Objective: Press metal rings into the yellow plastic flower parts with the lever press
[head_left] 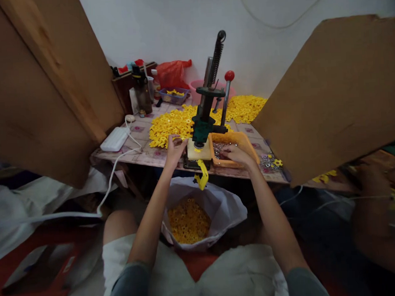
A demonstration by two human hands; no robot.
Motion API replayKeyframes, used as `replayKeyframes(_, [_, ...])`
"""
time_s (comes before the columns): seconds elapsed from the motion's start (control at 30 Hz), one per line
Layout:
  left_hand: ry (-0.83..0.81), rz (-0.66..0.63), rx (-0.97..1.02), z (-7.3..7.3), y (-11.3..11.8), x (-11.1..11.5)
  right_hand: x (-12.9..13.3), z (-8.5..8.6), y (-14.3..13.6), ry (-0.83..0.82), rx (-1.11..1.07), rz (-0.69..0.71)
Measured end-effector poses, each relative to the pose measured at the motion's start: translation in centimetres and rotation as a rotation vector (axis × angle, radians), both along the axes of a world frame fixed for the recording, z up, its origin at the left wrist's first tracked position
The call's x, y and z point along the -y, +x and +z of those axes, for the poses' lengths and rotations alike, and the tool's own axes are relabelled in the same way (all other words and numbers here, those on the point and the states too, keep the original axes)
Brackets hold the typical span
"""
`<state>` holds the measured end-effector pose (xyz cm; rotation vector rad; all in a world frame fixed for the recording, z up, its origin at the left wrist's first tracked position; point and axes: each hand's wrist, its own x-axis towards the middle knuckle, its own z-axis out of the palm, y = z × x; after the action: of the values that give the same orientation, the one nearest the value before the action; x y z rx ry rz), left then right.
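Note:
A green hand press (203,125) with a red-knobbed lever stands at the table's front edge. Under its ram lies a pale block (199,151) with a small yellow piece on it. My left hand (175,151) is left of the block, beside the heap of yellow plastic pieces (170,125); its fingers are bent but apart, with nothing visible in them. My right hand (236,155) reaches into an orange basket (248,145) of small metal parts (220,147), fingers drawn together among them. What its fingertips hold is hidden. A yellow strip (203,174) sticks out from the press's front.
Below the press, a white sack (225,208) holds many yellow pieces. Cardboard panels (333,92) flank the table. A white power strip (115,139) and cable lie left. Metal and yellow bits (271,161) lie right of the basket. Another person's arm (372,200) is at far right.

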<state>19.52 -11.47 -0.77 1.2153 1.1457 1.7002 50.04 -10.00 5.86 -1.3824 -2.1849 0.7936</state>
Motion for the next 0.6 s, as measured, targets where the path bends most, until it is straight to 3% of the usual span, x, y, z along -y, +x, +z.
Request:
replayKeyframes(0.07, [0.024, -0.085, -0.038, 0.0, 0.0, 0.2, 0.2, 0.2, 0.1, -0.057, -0.038, -0.020])
replayKeyframes(0.17, [0.066, -0.179, -0.115, 0.1, 0.1, 0.3, 0.7, 0.7, -0.2, -0.035, -0.134, -0.180])
replayKeyframes(0.3, [0.057, -0.187, -0.144, 0.0, 0.1, 0.0, 2.4, 1.7, -2.4, 0.391, -0.016, -0.362])
replayKeyframes(0.4, [0.043, -0.193, -0.161, -0.1, 0.1, 0.0, 3.9, 2.3, -5.3, 0.584, 0.227, -0.329])
replayKeyframes(0.5, [0.027, -0.199, -0.173, 0.0, 0.0, 0.1, 4.7, 2.4, -7.9, 0.604, 0.397, -0.304])
replayKeyframes(0.6, [0.017, -0.216, -0.201, 0.4, -0.2, 0.2, 4.8, 2.0, -9.4, 0.617, 0.402, -0.318])
